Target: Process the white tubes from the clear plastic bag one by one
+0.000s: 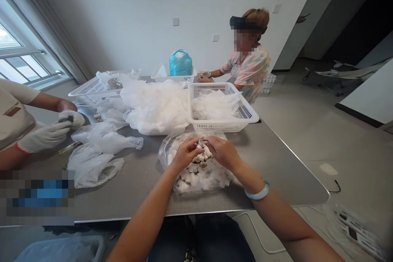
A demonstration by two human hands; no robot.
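Note:
Above a clear plastic bag (164, 153), my left hand (186, 154) pinches a short white tube (200, 143) with its open end facing up. The fingers of my right hand (225, 153) are closed at the tube's right rim, and the fingertips touch it. Under both hands, the spread bag holds many small white tubes (204, 166) of the same kind, lying loose in a heap. A pale bangle (258, 191) circles my right wrist.
White plastic baskets (221, 125) with bagged contents stand behind the bag on the grey table (270, 159). At left, a co-worker's gloved hands (46, 135) are near crumpled plastic bags (92, 163). Another person (250, 63) works across the table, beside a blue bag (180, 64).

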